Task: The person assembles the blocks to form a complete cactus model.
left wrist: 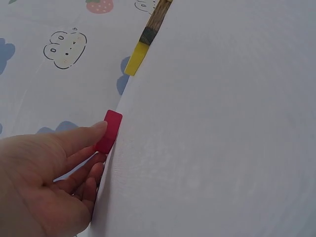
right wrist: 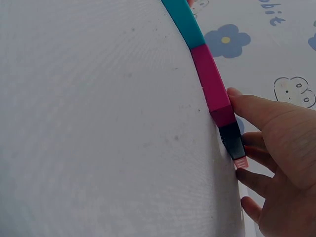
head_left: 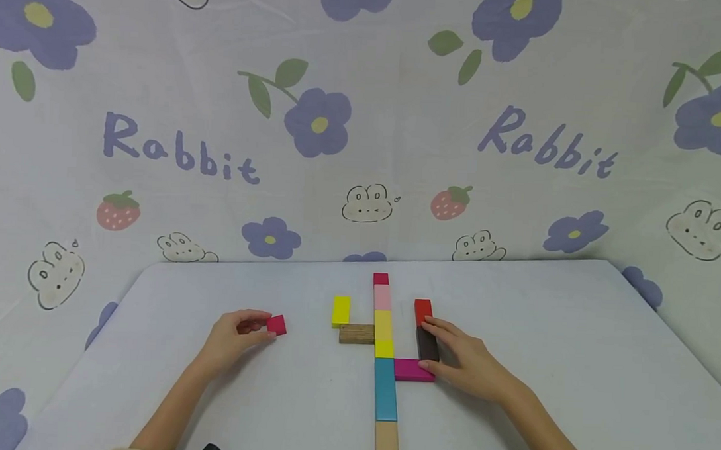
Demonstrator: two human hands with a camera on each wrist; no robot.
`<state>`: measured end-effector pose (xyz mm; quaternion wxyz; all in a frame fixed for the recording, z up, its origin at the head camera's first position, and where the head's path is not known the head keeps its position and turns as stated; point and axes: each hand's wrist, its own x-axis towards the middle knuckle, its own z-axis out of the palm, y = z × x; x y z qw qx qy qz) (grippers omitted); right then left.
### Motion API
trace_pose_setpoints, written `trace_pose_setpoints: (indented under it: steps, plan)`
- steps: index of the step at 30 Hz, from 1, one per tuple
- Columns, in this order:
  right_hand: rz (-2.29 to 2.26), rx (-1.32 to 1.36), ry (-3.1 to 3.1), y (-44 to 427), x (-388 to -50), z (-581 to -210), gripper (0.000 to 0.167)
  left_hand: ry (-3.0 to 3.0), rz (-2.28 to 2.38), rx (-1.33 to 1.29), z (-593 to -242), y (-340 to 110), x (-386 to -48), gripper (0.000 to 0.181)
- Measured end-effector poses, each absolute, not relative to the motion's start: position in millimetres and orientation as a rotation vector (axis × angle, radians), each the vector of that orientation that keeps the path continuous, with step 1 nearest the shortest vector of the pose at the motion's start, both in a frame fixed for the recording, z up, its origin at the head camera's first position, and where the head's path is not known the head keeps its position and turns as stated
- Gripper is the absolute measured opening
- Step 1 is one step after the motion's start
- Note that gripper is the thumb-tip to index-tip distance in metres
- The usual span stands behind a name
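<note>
In the head view my left hand (head_left: 231,336) pinches a small red block (head_left: 277,325) between thumb and fingers, left of the other blocks. The left wrist view shows the thumb on that block's face. My right hand (head_left: 475,367) is spread over a bent branch of blocks: a finger touches the red block (head_left: 422,310), beside the black block (head_left: 428,345), and the thumb rests at the outer end of the magenta block (head_left: 409,370). The magenta block meets the blue block (head_left: 385,388); the black one stands against the magenta one's far side.
A line of blocks runs away from me: tan (head_left: 386,443), blue, yellow (head_left: 384,348), pale yellow (head_left: 383,325), pink (head_left: 382,297) and red (head_left: 381,279). A brown wooden block (head_left: 357,334) juts left, with a yellow block (head_left: 341,309) at its end. Behind the white table (head_left: 306,408) hangs patterned cloth (head_left: 387,140).
</note>
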<state>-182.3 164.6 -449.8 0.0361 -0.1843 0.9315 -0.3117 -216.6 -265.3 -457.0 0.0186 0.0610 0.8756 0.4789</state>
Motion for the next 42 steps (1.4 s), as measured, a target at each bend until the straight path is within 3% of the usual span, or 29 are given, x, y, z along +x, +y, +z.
trace_pose_setpoints:
  steps: [18,42]
  plan:
    - [-0.958,-0.543,2.854,164,-182,-450,0.073,2.703,1.499,0.236,-452,-264,-222,0.039]
    - [-0.949,-0.539,2.856,164,-183,-451,0.073,2.665,1.493,0.207,-431,-229,-257,0.04]
